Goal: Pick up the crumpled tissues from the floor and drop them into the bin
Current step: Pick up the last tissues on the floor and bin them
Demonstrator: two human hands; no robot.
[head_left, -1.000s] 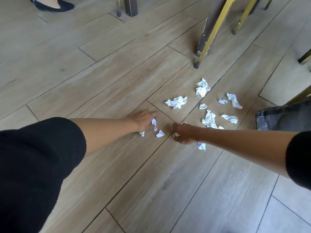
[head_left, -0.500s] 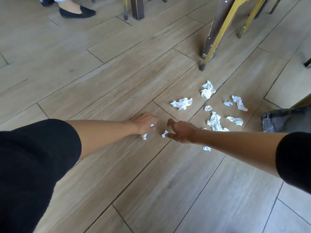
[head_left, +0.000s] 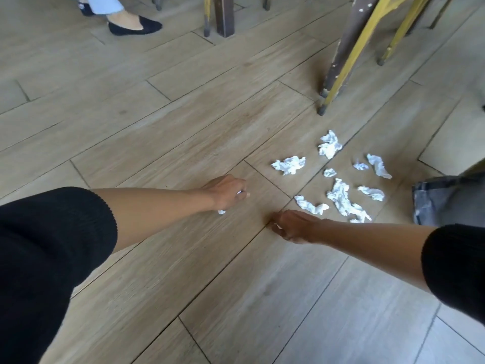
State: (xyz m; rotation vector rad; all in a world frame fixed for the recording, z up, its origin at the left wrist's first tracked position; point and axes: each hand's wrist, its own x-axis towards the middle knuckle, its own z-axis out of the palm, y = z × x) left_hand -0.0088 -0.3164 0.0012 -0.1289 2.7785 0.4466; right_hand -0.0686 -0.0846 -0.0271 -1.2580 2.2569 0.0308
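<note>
Several crumpled white tissues [head_left: 339, 198] lie scattered on the wooden floor to the right of my hands. My left hand [head_left: 227, 193] is low over the floor with its fingers curled round a small tissue scrap [head_left: 221, 212] that pokes out below the palm. My right hand [head_left: 291, 225] is just right of it, fingers curled round another small white tissue bit [head_left: 278, 227] that barely shows. One tissue [head_left: 309, 206] lies just behind my right hand. The bin [head_left: 446, 200], lined with a dark bag, stands at the right edge, partly out of view.
Yellow and dark chair legs [head_left: 341, 56] stand beyond the tissues at the upper right. More furniture legs [head_left: 223, 17] are at the top centre. Another person's foot in a black shoe [head_left: 133, 24] is at the top left.
Both hands have closed over the small tissue scraps that lay between them. The scraps no longer lie on the floor. The view has tilted up slightly.
</note>
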